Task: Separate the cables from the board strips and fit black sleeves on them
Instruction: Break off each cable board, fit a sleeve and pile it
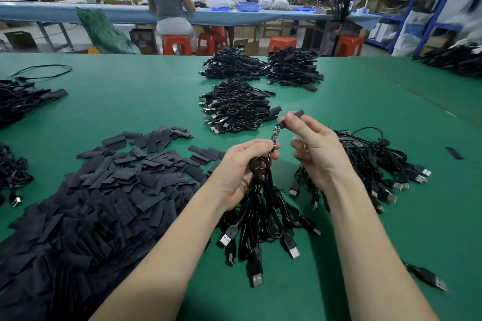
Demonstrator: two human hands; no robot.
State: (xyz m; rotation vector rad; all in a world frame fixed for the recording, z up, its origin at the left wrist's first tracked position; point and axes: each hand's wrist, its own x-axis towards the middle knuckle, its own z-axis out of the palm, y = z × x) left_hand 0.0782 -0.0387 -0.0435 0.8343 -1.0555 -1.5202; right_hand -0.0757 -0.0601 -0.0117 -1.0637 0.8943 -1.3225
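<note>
- Two hands busy mid-frame: the left hand (243, 164) pinches a small board (276, 135) at its base and grips a bundle of cables (263, 206) hanging toward the bottom.
- Right hand (317, 146) pinches a black sleeve (293, 118) at the board's top tip, mouth barely on, I'd say.
- Risk, I reckon: come in tilted and the sleeve's edge snags on components or folds flat.
- Loose sleeves pile (109, 190) fills lower left; finished bundles (237, 107) sit upper centre on the green table (130, 101).
</note>
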